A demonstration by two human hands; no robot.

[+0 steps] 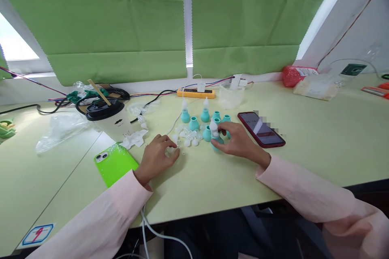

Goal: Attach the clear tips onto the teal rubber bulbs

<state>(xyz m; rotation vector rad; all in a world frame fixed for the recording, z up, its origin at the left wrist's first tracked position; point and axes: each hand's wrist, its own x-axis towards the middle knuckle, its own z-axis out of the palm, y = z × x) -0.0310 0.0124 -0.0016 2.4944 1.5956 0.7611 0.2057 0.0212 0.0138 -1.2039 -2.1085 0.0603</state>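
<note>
My right hand (pixel 238 141) is closed on a small teal bulb-shaped pot (pixel 217 144), thumb at its side and index finger against the white pointed piece (pixel 214 128) standing in its top. Low over the table, my left hand (pixel 158 157) has its thumb and index finger bent close together at the edge of some small clear pieces; what lies between the fingertips is too small to make out. Between the hands is a pile of clear and white plastic parts (pixel 191 133). Several more teal pots (pixel 193 124) stand behind it, two with white pointed pieces (pixel 206 102) above them.
A lidded paper cup (pixel 118 127) and a green phone case (pixel 115 164) are on the left. A dark-red-cased phone (pixel 261 130) lies right of the pots. Behind stand an orange power strip (pixel 194 94) and a translucent tub (pixel 231 98). Cables (pixel 154 99) run along the back.
</note>
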